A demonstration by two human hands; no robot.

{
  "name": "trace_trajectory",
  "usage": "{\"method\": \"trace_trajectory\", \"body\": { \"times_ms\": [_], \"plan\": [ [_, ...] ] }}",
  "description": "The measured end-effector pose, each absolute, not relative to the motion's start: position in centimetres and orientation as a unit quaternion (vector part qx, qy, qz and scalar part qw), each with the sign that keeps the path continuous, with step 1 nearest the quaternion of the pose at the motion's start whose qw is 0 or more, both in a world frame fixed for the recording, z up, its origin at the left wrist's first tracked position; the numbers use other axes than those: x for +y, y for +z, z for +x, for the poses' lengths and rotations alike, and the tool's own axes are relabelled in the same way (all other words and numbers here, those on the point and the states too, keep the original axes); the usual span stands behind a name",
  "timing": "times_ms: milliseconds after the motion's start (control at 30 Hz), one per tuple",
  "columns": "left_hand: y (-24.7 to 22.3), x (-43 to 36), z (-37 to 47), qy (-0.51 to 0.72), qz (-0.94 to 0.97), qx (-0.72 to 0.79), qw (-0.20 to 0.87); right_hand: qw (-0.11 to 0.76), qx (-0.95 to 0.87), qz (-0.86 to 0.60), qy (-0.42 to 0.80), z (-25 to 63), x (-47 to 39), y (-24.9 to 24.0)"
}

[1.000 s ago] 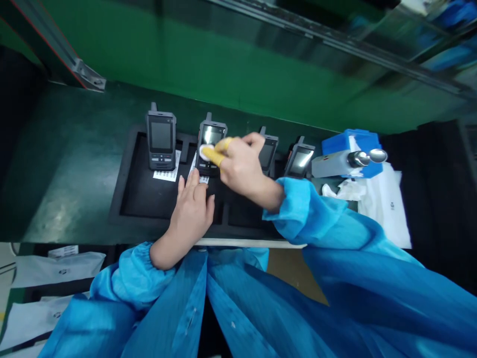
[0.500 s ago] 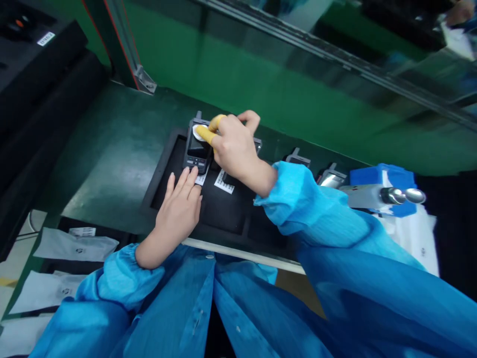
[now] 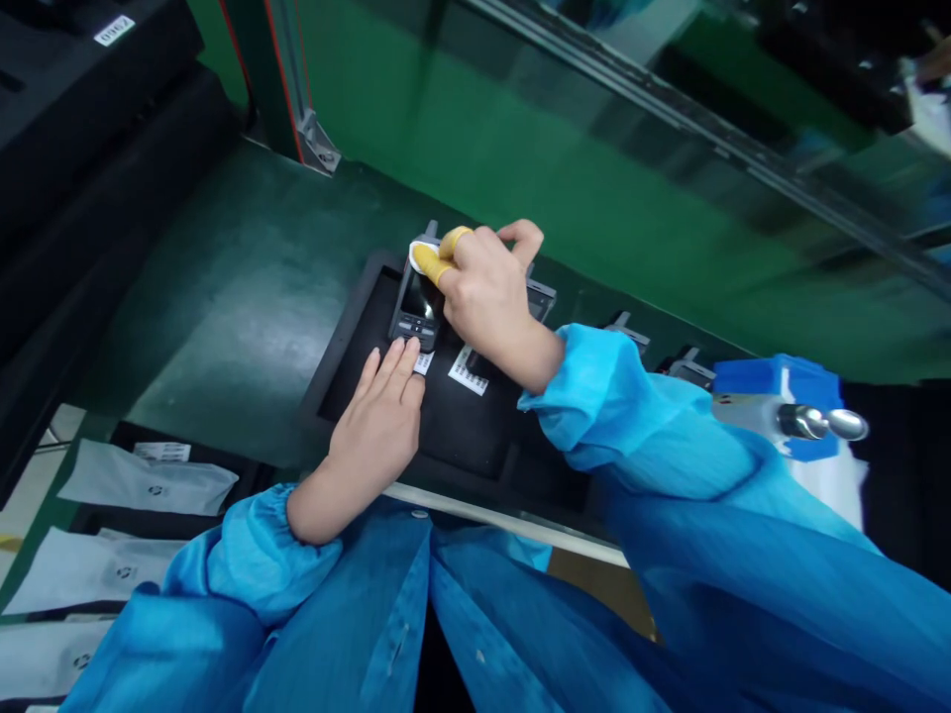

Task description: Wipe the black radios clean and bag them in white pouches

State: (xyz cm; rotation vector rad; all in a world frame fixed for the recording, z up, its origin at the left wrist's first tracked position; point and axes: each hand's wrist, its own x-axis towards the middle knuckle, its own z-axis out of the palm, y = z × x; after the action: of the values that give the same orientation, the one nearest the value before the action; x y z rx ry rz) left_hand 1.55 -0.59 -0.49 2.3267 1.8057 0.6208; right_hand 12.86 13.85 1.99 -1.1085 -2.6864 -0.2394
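Observation:
A dark handheld device [image 3: 420,304] with a screen, keys and a stub antenna lies face up in a black tray [image 3: 346,337]. My right hand [image 3: 490,297], with yellow covers on two fingers, presses a round white pad [image 3: 417,259] onto the top of its screen. The thumb side is partly hidden. My left hand [image 3: 378,426] lies flat, fingers stretched out, with its fingertips at the lower edge of the device. Beside it in the tray is a second device [image 3: 540,297], partly behind my right hand, with a white barcode label [image 3: 469,371] near it.
Further devices [image 3: 628,330] stand along the tray to the right, by a blue box [image 3: 780,381] and a bottle with a metal top [image 3: 806,421]. White pouches [image 3: 149,480] lie at lower left. A metal bracket [image 3: 318,144] and green panel bound the back.
The whole view has shifted, so the tray and hands appear further right. On the screen, the white pad has moved slightly towards the upper left corner.

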Motion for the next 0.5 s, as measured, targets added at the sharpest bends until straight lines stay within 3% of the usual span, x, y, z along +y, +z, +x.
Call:
{"method": "trace_trajectory", "body": {
  "times_ms": [167, 500],
  "plan": [
    [-0.6, -0.5, 1.5, 0.215, 0.774, 0.593, 0.064, 0.090, -0.950, -0.286, -0.090, 12.9, 11.9, 1.3],
    [-0.4, -0.5, 1.5, 0.202, 0.774, 0.597, 0.071, 0.123, -0.890, -0.434, -0.065, 13.4, 15.2, 2.4]
  ]
}}
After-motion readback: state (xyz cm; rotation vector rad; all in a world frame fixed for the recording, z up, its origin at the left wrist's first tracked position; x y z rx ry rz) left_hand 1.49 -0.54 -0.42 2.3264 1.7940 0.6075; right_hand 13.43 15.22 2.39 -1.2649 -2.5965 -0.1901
